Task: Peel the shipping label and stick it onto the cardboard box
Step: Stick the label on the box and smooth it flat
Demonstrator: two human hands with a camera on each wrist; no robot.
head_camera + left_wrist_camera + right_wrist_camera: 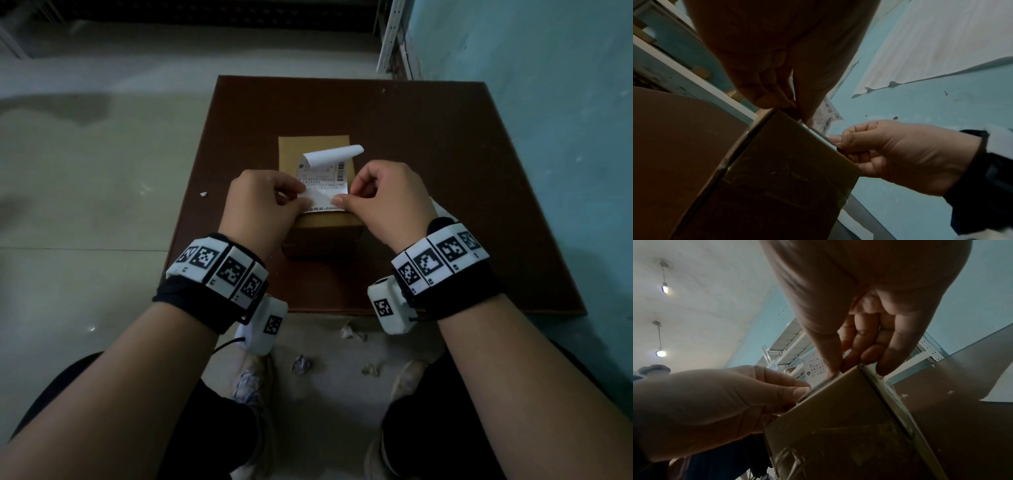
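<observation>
Both hands pinch shipping label's near end, far end curling upward.

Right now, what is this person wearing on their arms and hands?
The left hand and right hand are bare, with no gloves or sleeves. Each wrist carries a black band ringed with white square tiles printed with black-and-white markers. A small white camera box hangs beneath each wrist, and a thin black cable trails from the left one.

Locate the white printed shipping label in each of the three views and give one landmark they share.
Head: white printed shipping label at centre, far end curled.
Left wrist: right of centre, a strip past the left thumb.
Right wrist: centre, behind the right fingers.
Shared landmark: the brown cardboard box under it.
</observation>
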